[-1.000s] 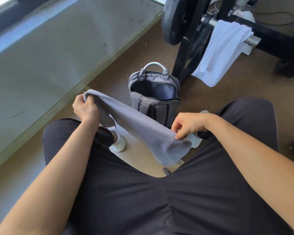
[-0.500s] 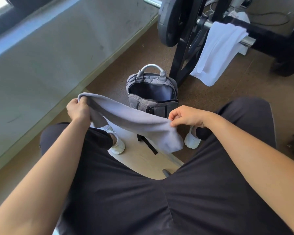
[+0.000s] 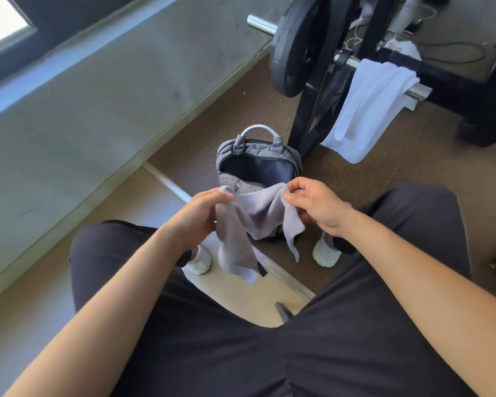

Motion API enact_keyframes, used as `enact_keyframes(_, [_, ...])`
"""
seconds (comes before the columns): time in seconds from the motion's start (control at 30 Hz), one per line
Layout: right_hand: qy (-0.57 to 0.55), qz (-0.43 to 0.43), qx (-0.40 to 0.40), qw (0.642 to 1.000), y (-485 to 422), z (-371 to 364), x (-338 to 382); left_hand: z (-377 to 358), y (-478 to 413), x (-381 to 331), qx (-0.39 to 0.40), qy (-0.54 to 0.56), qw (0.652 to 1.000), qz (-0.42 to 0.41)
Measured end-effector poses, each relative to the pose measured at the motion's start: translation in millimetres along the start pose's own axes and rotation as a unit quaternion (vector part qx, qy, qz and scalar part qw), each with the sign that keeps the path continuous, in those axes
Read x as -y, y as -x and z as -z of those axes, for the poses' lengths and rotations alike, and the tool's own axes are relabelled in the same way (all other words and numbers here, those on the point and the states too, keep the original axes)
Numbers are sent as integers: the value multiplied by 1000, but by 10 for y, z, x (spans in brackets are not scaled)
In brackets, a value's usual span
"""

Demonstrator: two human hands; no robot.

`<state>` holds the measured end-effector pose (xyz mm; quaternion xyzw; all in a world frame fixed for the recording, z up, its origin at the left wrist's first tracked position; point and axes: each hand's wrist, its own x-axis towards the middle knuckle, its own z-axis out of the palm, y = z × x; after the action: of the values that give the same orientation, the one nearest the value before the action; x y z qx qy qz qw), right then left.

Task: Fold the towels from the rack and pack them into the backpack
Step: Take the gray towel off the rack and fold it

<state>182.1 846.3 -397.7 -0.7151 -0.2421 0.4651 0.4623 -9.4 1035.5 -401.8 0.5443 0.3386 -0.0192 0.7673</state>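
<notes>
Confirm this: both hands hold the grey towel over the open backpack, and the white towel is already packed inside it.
Not quite. Both hands, left hand and right hand, do hold the grey towel over the open backpack, but the head view shows the white towel hanging on the rack's bar.
</notes>
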Motion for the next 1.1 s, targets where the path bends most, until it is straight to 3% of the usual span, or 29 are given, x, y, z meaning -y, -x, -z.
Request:
enact_keyframes(0.23, [-30, 23, 38, 999, 104, -248, 39, -352, -72, 142, 18, -5, 1000, 21])
enact_keyframes(0.53, [17, 90, 24, 996, 147, -365, 90, -442, -197, 258, -131, 27, 991, 10])
enact_keyframes(0.7, [0, 93, 43, 995, 135, -495, 95, -487, -172, 260, -68, 36, 997, 23])
enact_keyframes(0.83, [-56, 81, 50, 994, 116, -459, 90, -387, -179, 273, -34, 117, 992, 20])
enact_keyframes(1.1, [142, 199, -8, 970, 19, -382, 23, -331, -162, 274, 39, 147, 988, -38])
